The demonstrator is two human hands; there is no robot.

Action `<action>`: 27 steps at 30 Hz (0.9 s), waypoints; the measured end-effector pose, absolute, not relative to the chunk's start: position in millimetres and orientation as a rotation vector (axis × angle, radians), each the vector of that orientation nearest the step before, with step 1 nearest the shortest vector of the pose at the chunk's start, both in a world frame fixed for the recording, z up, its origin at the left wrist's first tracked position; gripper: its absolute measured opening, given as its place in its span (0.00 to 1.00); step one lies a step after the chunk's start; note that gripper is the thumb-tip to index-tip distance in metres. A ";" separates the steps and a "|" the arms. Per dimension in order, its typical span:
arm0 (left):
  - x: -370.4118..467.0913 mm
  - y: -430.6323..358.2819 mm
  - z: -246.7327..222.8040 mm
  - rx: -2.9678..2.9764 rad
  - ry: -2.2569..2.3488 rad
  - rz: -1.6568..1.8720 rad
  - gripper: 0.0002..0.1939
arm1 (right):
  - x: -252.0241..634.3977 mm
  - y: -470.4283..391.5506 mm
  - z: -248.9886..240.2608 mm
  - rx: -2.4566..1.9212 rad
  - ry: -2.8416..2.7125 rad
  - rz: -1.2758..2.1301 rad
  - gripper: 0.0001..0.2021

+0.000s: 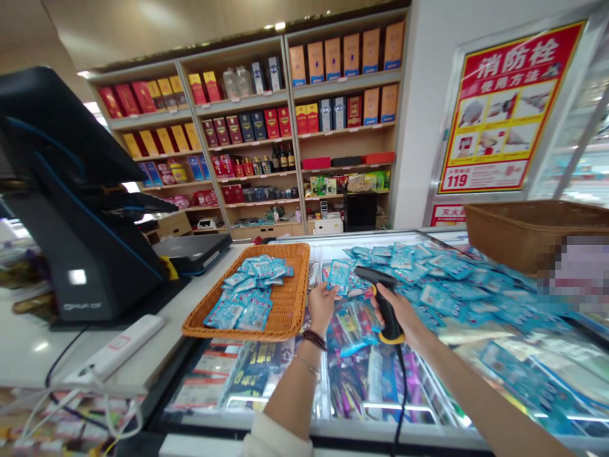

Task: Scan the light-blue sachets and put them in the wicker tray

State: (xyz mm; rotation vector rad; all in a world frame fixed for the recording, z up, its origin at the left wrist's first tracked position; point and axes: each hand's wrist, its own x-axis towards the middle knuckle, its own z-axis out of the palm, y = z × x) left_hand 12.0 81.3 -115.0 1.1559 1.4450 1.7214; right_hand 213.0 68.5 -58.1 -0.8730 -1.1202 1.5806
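Note:
My left hand (pixel 322 303) pinches a small blue packet (pixel 338 274) by its lower edge, its printed face turned up toward me. In my right hand (pixel 391 306) is a black and yellow barcode scanner (pixel 391 319), gripped round the handle, with its head close to the packet's right side. A cable hangs down from the handle. To the left, an orange wicker basket (pixel 291 298) holds several similar blue packets (pixel 254 285). On the right, a wide heap of blue packets (pixel 442 273) is spread over the glass top of a freezer (pixel 223 406).
A black checkout terminal (pixel 80 209) and a flat scale (pixel 190 251) stand on the left counter, near a white power strip (pixel 118 346) with cables. A brown bin (pixel 533 231) sits at the right. Shelves (pixel 285 120) with boxes and bottles line the back.

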 end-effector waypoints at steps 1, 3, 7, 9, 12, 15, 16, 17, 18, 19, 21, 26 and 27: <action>12.3 81.3 -114.4 1.150 1.459 1.723 0.20 | 213.0 68.1 -57.7 -0.875 -1.121 1.574 0.22; 13.0 81.0 -113.1 1.159 1.480 1.720 0.18 | 213.3 68.1 -57.5 -0.879 -1.126 1.560 0.23; 14.2 79.4 -111.0 1.175 1.471 1.752 0.17 | 214.2 69.8 -59.5 -0.903 -1.174 1.531 0.25; 14.4 78.7 -110.4 1.178 1.476 1.743 0.16 | 214.5 70.2 -60.9 -0.912 -1.215 1.518 0.27; 13.9 79.1 -111.2 1.205 1.490 1.715 0.13 | 214.6 69.6 -61.8 -0.921 -1.268 1.503 0.28; 13.2 81.0 -113.9 1.204 1.507 1.724 0.15 | 214.3 68.2 -60.2 -0.924 -1.303 1.490 0.29; 13.2 81.7 -114.7 1.202 1.505 1.733 0.16 | 214.1 67.7 -59.3 -0.923 -1.305 1.487 0.29; 13.3 82.2 -115.3 1.201 1.497 1.742 0.16 | 213.9 67.3 -58.3 -0.921 -1.299 1.484 0.30; 13.5 82.5 -115.3 1.203 1.487 1.748 0.17 | 213.7 66.9 -57.3 -0.919 -1.292 1.481 0.30; 13.9 82.4 -114.8 1.203 1.478 1.751 0.17 | 213.6 66.5 -56.4 -0.915 -1.285 1.481 0.31; 14.8 81.3 -112.1 1.195 1.479 1.740 0.17 | 213.4 65.8 -55.4 -0.907 -1.273 1.483 0.32; 15.5 75.7 -103.4 1.162 1.513 1.677 0.16 | 213.7 63.9 -55.8 -0.888 -1.257 1.498 0.29; 15.4 74.7 -102.4 1.164 1.510 1.676 0.16 | 213.8 63.5 -55.7 -0.883 -1.248 1.504 0.28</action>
